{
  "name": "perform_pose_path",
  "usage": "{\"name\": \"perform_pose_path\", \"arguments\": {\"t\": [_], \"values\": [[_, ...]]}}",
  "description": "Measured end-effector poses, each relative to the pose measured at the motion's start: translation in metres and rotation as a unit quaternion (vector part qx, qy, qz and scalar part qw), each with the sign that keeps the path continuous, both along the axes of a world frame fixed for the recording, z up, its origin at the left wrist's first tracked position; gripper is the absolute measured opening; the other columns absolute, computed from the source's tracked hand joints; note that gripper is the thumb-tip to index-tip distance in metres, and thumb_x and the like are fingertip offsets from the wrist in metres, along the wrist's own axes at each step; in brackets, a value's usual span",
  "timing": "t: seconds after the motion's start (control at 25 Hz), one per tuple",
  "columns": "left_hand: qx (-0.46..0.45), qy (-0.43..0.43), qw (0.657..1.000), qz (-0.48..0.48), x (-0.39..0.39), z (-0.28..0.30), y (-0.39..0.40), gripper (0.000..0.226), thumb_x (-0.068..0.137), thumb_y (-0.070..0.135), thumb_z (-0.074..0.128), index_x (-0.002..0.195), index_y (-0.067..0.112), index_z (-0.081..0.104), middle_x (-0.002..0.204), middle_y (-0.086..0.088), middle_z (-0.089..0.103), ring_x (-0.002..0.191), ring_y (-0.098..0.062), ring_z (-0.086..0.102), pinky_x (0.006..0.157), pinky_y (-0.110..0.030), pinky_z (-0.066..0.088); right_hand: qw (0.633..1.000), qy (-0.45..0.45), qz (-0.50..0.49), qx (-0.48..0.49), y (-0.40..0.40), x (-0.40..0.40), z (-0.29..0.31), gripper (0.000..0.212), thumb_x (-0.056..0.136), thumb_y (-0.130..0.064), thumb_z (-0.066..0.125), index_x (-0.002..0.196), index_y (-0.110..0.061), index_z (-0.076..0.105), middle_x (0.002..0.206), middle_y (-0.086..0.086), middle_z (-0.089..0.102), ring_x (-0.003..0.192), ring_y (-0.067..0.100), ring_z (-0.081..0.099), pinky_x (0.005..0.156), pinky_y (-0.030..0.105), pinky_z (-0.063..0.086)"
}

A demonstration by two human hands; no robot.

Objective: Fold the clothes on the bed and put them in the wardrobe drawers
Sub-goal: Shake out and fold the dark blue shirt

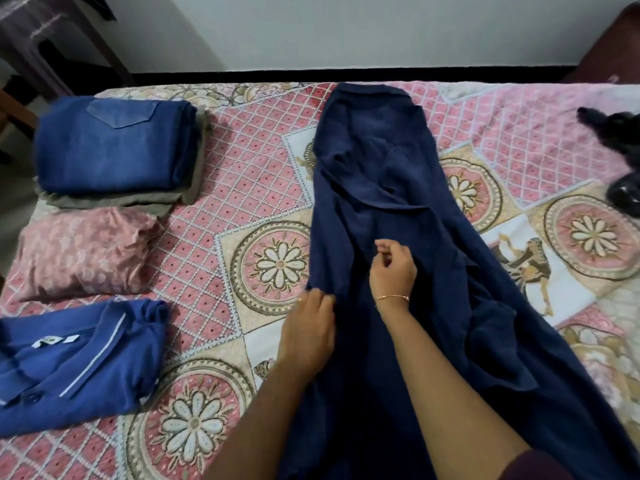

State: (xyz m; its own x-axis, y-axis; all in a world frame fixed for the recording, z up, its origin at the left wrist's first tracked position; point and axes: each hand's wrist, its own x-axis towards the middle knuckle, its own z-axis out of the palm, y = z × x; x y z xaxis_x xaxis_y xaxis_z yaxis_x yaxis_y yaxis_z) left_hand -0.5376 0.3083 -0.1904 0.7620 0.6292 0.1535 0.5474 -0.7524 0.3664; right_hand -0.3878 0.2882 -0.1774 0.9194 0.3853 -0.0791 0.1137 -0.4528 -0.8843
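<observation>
A long navy blue garment lies stretched down the middle of the bed, from the far edge toward me. My left hand grips the garment's left edge, fingers curled into the cloth. Just to its right, my right hand, with a thin bracelet on the wrist, hovers over the middle of the garment with fingers loosely curled; whether it pinches any cloth is unclear.
Folded clothes lie along the bed's left side: blue jeans on a grey-green piece, a pink patterned garment, and a blue collared shirt. A black item sits at the right edge. A wall runs behind the bed.
</observation>
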Motion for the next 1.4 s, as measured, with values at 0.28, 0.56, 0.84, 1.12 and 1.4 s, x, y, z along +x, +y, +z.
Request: {"name": "perform_pose_path", "arguments": {"t": [0.28,0.56,0.84,1.12,1.4], "values": [[-0.106,0.322,0.941,0.016,0.084,0.016,0.100,0.146,0.055,0.067,0.074,0.143,0.007,-0.025,0.152,-0.010,-0.030,0.140,-0.030,-0.025,0.114,-0.051,-0.004,0.926,-0.333,0.034,-0.175,-0.001,0.075,-0.001,0.047,0.060,-0.006,0.082,0.105,-0.012,0.069,0.105,0.016,0.061,0.082,0.038,0.055,0.062,0.042,0.047],[-0.114,0.318,0.941,-0.035,0.117,0.002,0.119,0.151,0.034,0.101,0.027,0.141,0.008,-0.029,0.142,-0.007,-0.041,0.138,-0.029,-0.030,0.113,-0.052,-0.008,0.840,-0.302,0.303,-0.333,0.061,0.125,0.006,0.054,0.082,-0.040,0.065,0.132,-0.026,0.051,0.123,0.006,0.056,0.116,0.034,0.044,0.089,0.043,0.035],[-0.138,0.113,0.980,0.083,0.138,0.006,0.157,0.090,0.083,0.076,0.015,0.142,0.010,0.036,0.151,-0.015,0.027,0.141,-0.032,0.021,0.114,-0.039,0.020,0.990,-0.013,-0.101,-0.094,0.056,0.181,0.002,0.029,0.092,-0.010,0.046,0.074,0.010,0.057,0.098,0.024,0.055,0.074,0.030,0.047,0.062,0.032,0.030],[-0.185,-0.049,0.953,0.235,0.215,0.010,0.234,0.032,0.097,0.027,0.046,0.114,0.002,0.055,0.105,-0.018,0.063,0.099,-0.036,0.059,0.082,-0.039,0.043,0.954,-0.259,0.078,-0.130,0.122,0.184,0.014,0.034,0.072,-0.013,0.049,0.100,-0.004,0.067,0.096,0.019,0.059,0.084,0.039,0.056,0.065,0.042,0.047],[-0.112,-0.065,0.949,0.289,0.233,0.000,0.231,0.019,0.093,0.006,0.046,0.110,0.004,0.055,0.113,-0.016,0.057,0.103,-0.034,0.054,0.078,-0.036,0.037,0.965,-0.108,0.108,-0.212,0.125,0.214,-0.019,0.035,0.095,-0.003,0.040,0.124,-0.011,0.056,0.116,0.018,0.053,0.102,0.035,0.053,0.080,0.038,0.042]]}}
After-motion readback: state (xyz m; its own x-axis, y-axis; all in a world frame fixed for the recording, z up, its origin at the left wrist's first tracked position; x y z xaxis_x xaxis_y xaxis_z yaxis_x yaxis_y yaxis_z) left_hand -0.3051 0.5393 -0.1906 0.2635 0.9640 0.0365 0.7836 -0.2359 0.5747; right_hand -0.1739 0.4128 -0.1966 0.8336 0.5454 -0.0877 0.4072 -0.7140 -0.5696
